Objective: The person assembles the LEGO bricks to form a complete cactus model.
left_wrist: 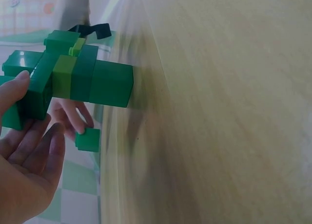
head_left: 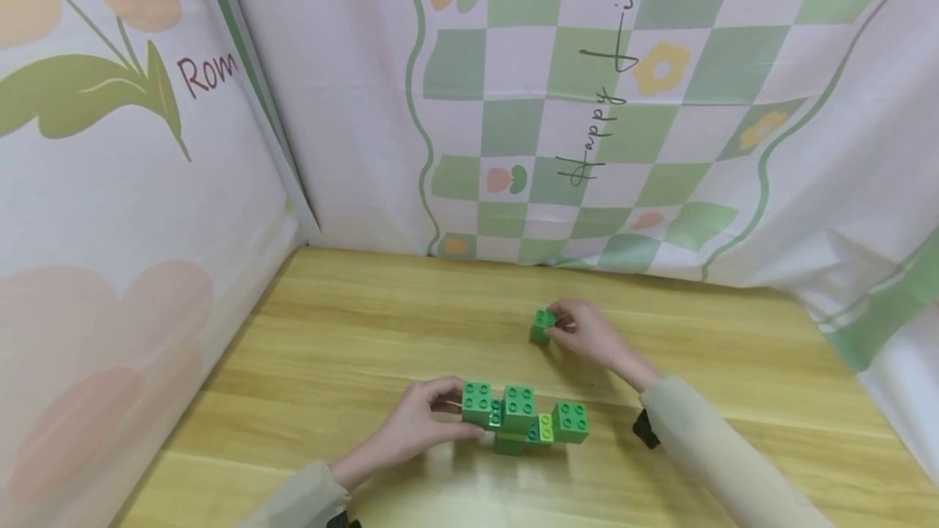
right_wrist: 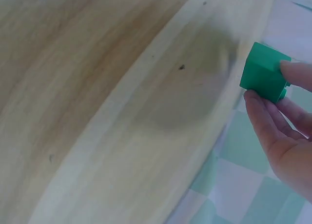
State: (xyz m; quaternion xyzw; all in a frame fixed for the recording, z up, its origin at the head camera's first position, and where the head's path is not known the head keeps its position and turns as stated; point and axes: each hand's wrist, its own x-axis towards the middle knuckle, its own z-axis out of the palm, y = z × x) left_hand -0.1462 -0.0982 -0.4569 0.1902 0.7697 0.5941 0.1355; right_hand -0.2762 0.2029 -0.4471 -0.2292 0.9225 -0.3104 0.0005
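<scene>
In the head view, my left hand (head_left: 421,424) grips the left end of a built piece of green toy building bricks (head_left: 519,404). Its thumb lies on the near side and its fingers on the far side. The piece has several dark green bricks, a lime brick (head_left: 546,428) and one foot-like brick (left_wrist: 111,83) below. Farther back, my right hand (head_left: 592,337) pinches a single small green brick (head_left: 541,327) between thumb and fingers. Studs show on the loose brick's top. Whether either thing touches the table, I cannot tell.
The wooden tabletop (head_left: 381,308) runs back to a checked curtain (head_left: 543,129). A flowered curtain (head_left: 110,251) borders the left side. A black strap or device (head_left: 645,430) sits at the right wrist.
</scene>
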